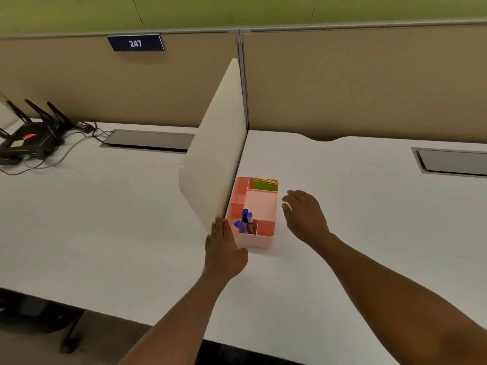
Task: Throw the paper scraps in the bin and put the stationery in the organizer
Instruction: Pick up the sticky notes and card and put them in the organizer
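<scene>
A pink organizer (261, 204) with several compartments stands on the white desk (342, 206), right beside the cream divider panel. Blue-capped markers (245, 221) stand in its near left compartment. Green and yellow sticky notes (265, 183) fill its far compartment. My left hand (224, 248) lies flat against the organizer's near left corner, fingers straight, holding nothing. My right hand (305, 214) hovers just right of the organizer with fingers spread, empty. No paper scraps or bin are in view.
A cream divider panel (218, 143) splits the desk into two halves. A black router (29, 135) with antennas and cables sits at the far left. Grey cable hatches (150, 140) (453, 160) lie along the back. Tan partition walls close off the rear.
</scene>
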Available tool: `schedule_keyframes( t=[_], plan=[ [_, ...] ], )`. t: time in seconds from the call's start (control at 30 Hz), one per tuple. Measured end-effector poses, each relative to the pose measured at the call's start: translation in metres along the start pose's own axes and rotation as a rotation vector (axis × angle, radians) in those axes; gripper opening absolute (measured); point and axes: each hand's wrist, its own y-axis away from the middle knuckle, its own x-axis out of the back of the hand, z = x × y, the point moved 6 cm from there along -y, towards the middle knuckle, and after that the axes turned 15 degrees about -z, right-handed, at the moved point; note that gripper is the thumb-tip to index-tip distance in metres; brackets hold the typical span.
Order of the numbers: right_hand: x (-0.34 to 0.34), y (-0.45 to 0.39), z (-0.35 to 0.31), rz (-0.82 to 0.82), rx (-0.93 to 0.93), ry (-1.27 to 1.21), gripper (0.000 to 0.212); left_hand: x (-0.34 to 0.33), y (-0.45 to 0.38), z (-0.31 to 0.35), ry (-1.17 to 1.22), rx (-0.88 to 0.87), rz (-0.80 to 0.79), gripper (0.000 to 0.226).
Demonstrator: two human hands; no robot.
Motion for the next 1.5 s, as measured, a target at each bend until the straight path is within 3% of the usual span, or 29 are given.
schedule_keyframes(
  t=[0.17,0.3,0.6,0.9,1.5],
  plan=[
    [-0.006,0.064,-0.020,0.062,0.003,0.008,0.034,0.009,0.041,0.013,-0.128,-0.105,0.094,0.074],
    [-0.018,0.112,-0.042,0.084,-0.027,-0.006,0.035,0.008,0.074,0.012,-0.167,-0.174,0.080,0.068],
    [-0.061,0.233,-0.100,0.102,-0.149,-0.074,0.047,-0.009,0.176,-0.038,-0.209,-0.258,0.065,0.070],
    [-0.096,0.351,-0.157,0.112,-0.269,0.007,0.067,-0.033,0.282,-0.076,-0.235,-0.366,0.114,0.083],
    [-0.172,0.499,-0.115,0.034,-0.410,-0.035,0.071,-0.147,0.373,-0.077,-0.249,-0.416,-0.041,0.087]
  ],
)
